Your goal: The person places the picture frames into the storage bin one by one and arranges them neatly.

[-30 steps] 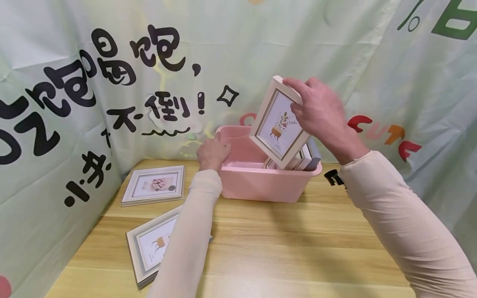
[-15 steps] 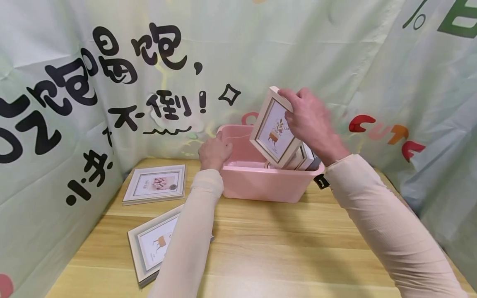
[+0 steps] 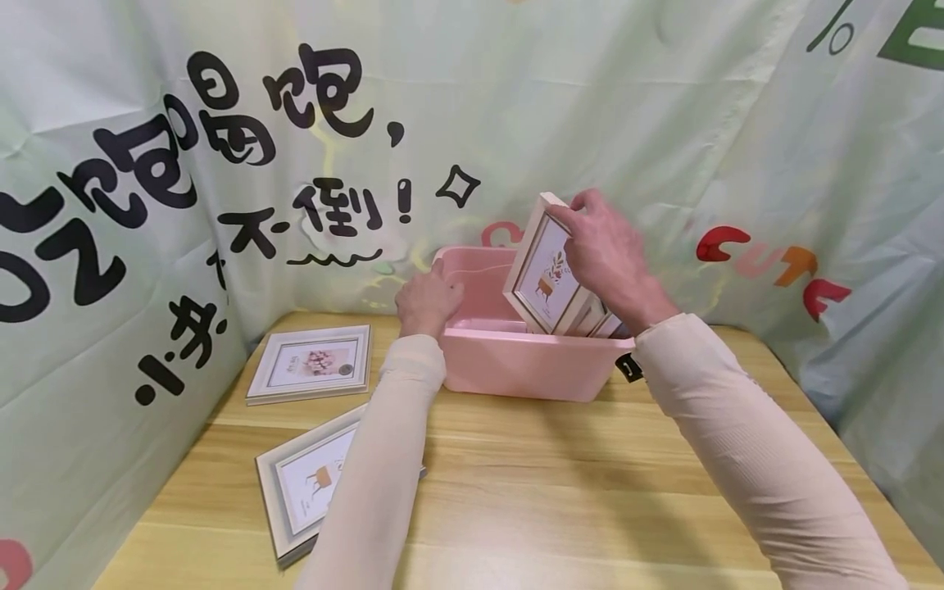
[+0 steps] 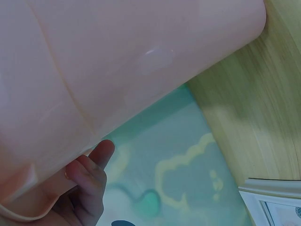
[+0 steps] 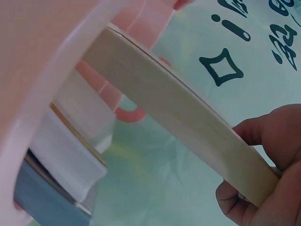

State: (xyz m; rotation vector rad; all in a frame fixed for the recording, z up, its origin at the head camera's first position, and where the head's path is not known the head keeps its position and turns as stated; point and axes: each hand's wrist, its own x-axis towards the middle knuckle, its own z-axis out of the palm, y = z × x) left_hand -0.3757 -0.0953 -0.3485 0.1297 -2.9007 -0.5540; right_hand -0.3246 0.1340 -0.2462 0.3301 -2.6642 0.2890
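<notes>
A pink plastic bin (image 3: 531, 365) stands on the wooden table near the curtain. My left hand (image 3: 429, 301) grips its left rim, fingers curled under the rim in the left wrist view (image 4: 87, 183). With my right hand (image 3: 606, 250) I pinch the upper corner of a cream picture frame (image 3: 546, 283), tilted, its lower end inside the bin. The picture shows a plant in an orange pot on legs. Seen edge-on in the right wrist view, the held picture frame (image 5: 178, 113) passes beside several other frames (image 5: 66, 155) standing in the bin's right end.
Left of the bin lies a picture frame (image 3: 310, 365) with a pink flower print. Closer in, another picture frame (image 3: 302, 483) is partly hidden under my left sleeve. A printed curtain (image 3: 516, 106) hangs behind and beside the wooden table (image 3: 501, 492).
My right hand has lowered the tilted picture frame further into the bin's right half. My left hand keeps its hold on the rim.
</notes>
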